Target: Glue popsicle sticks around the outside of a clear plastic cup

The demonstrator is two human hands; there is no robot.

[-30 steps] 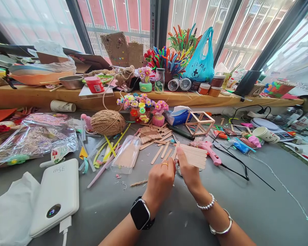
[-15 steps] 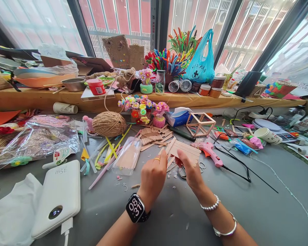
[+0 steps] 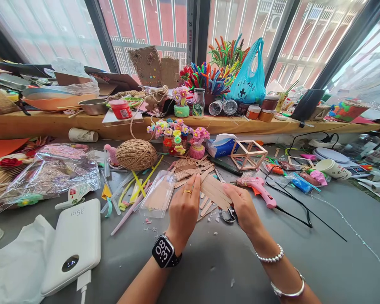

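A small panel of pale craft sticks (image 3: 215, 192), laid side by side, is held just above the table between my hands. My left hand (image 3: 184, 209) is closed at its left edge, where one stick end shows beyond the fingertips. At the panel's right end, my right hand (image 3: 244, 207) pinches it between thumb and fingers. Scissors (image 3: 228, 215) lie beneath, partly covered by the panel and right hand. Loose craft sticks (image 3: 205, 207) are scattered under and behind it. To the right rests a pink hot glue gun (image 3: 260, 191). Behind stands an open cube frame (image 3: 248, 154) of sticks.
A clear plastic box (image 3: 156, 194) and twine ball (image 3: 137, 155) lie left of my hands. A white power bank (image 3: 74, 249) sits at front left. The glue gun's black cable (image 3: 294, 200) crosses the right side. A crowded wooden ledge (image 3: 164, 123) runs along the windows.
The panel has turned, its right end swinging down toward me. My right hand has shifted from below the panel to its right end; my left hand moved slightly left.
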